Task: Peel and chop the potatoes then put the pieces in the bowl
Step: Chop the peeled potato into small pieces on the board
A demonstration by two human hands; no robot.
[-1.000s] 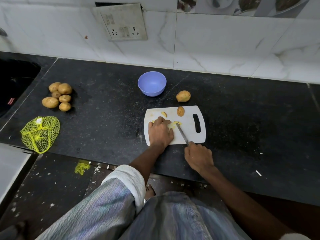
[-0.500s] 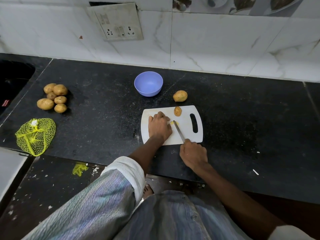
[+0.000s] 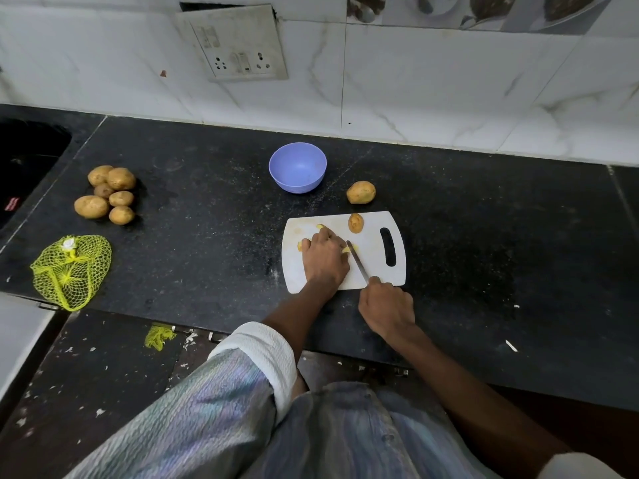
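White marble-veined wall tiles with a grey switch-and-socket plate above the black speckled stone table's far edge

- yellow potato pieces are lying on the white cutting board
- unpeeled half is sitting near its far edge
- purple bowl is standing upright behind

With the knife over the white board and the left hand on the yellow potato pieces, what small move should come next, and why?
Probably press the steel knife blade down through the yellow potato piece beside the left hand. The right hand grips the handle, the blade lies right against that piece on the white plastic cutting board, and the round purple bowl holds no pieces.
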